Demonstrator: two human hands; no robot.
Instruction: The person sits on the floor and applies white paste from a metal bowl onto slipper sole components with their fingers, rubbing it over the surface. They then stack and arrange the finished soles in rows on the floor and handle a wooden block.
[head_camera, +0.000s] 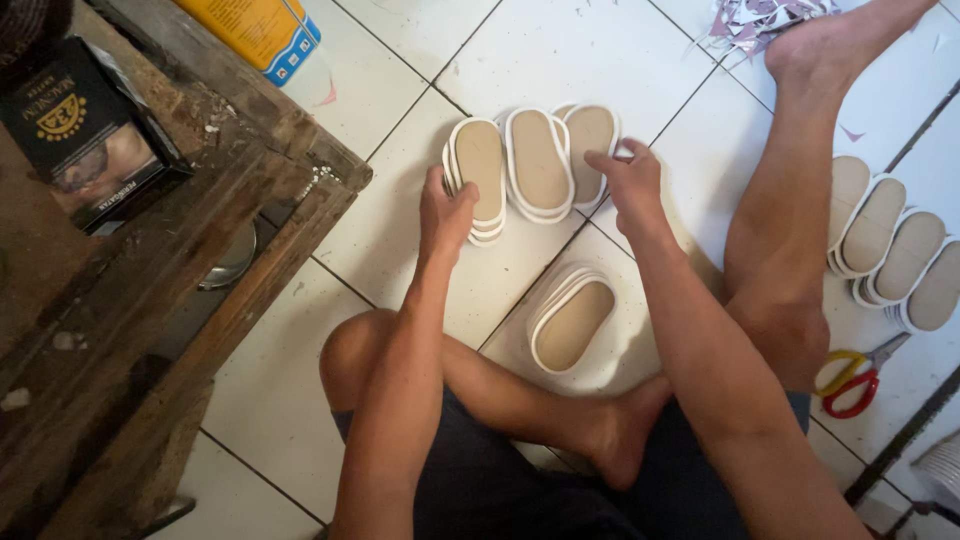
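Dark shorts and a folded leg fill the nearest part of my view, the person sitting cross-legged on a white tiled floor (300, 400). Just beyond the foot I note a small stack of tan insoles with white rims (571, 321), lying flat on the tile and untouched. Further out, the left hand (443, 212) has its fingers curled against the near edge of the left insole stack (477, 176), gripping its side. The right hand (628, 183) rests with fingers bent on the right insole stack (592, 140), thumb and fingertips pressing its edge. A middle insole stack (538, 163) sits between the two, touching both. To the right, beside the outstretched leg, I record a row of more insoles (895, 258) and red-and-yellow scissors (853, 378). A worn wooden bench (150, 300) stands at left, carrying a black box (85, 130).
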